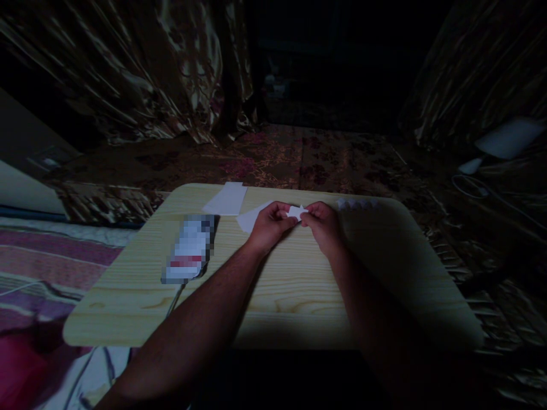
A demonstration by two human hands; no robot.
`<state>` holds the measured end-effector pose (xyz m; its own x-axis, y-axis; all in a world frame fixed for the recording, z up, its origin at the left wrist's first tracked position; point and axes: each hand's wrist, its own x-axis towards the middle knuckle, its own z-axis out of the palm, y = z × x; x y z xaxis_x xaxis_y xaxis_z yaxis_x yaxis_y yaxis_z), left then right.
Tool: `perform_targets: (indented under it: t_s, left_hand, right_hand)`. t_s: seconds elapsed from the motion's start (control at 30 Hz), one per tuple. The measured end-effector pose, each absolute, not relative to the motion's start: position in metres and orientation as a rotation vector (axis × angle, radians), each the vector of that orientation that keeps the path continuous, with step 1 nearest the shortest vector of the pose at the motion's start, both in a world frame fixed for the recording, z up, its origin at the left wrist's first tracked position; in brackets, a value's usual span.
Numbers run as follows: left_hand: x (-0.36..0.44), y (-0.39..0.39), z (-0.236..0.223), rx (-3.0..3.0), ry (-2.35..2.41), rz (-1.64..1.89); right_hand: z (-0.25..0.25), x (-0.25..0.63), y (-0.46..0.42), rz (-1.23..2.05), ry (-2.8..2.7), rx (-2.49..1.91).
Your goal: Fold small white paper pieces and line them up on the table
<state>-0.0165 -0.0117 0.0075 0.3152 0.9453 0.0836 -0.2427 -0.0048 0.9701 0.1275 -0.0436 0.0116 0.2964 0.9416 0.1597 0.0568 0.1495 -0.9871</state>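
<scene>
Between both hands, just above the far half of the table, is a small white piece of folded paper with pointed corners. My left hand pinches its left side, and my right hand pinches its right side. A white sheet of paper lies partly behind my left hand. More white paper rests at the table's far left edge. Beyond my right hand sits a row of several small whitish folded pieces, dim and hard to make out.
The light wooden table has rounded corners. A phone, its screen blurred out, lies left of my forearm with a cable running toward me. A patterned cloth ledge and curtains stand behind. At right is a lamp; at left, striped bedding.
</scene>
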Motion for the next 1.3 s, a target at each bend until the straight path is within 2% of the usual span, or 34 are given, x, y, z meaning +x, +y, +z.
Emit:
perform_targets:
  t_s: [0.3,0.83,1.3]
  left_hand:
    - [-0.018,-0.011,0.003,1.239,0.861,1.101]
    - [-0.018,-0.010,-0.001,1.293,0.902,1.090]
    - [-0.017,-0.006,-0.008,1.237,0.871,1.131]
  right_hand:
    - [0.012,0.127,-0.045,0.877,-1.161,-1.162]
    - [-0.002,0.129,-0.040,0.745,-1.258,-1.304]
    - [-0.004,0.128,-0.040,0.888,-1.205,-1.259]
